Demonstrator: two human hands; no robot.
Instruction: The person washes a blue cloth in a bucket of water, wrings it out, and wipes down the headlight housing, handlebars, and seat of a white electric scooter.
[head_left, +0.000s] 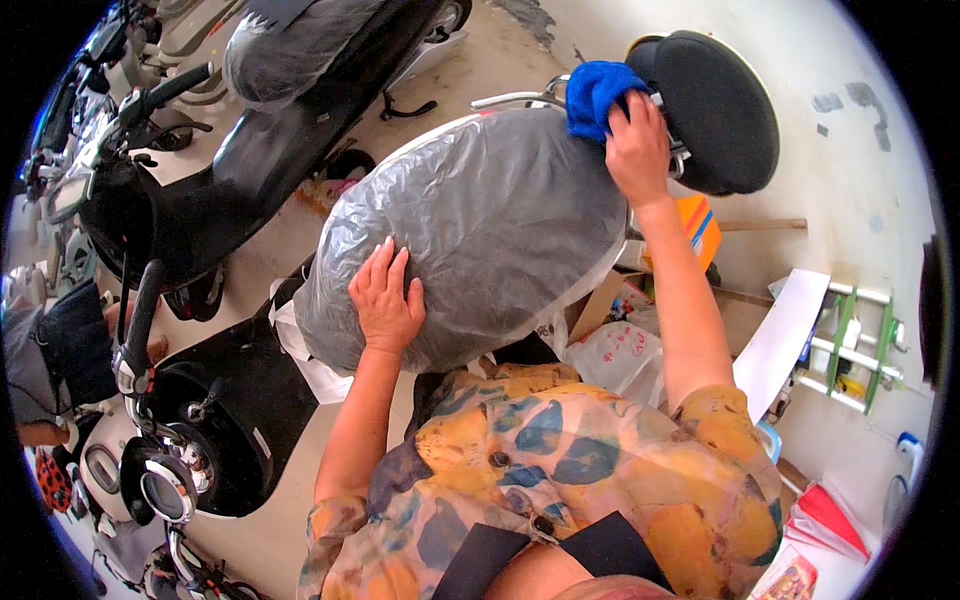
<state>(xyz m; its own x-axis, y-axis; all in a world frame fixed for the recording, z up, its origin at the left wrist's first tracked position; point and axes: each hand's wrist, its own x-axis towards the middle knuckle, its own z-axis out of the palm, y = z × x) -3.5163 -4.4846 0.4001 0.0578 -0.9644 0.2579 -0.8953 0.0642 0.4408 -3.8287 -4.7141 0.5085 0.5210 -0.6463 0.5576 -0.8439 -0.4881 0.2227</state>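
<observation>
A scooter seat (490, 200) wrapped in wrinkled clear plastic lies in front of me. My left hand (385, 305) rests on its near left part, fingers stretched out and holding nothing. At the seat's far right end, my right hand (638, 150) grips a bunched blue cloth (598, 95). The cloth is against the metal bracket by a black padded backrest (718, 110); exactly which part it touches is hidden. A chrome rail (515, 98) sticks out to the left of the cloth.
Left of the seat stands a black scooter (240, 160), with more scooters beyond it. A person in dark shorts (80, 340) is at the far left. To the right are an orange box (698, 230), a white plastic bag (620, 358) and a green-and-white rack (855, 345) by the wall.
</observation>
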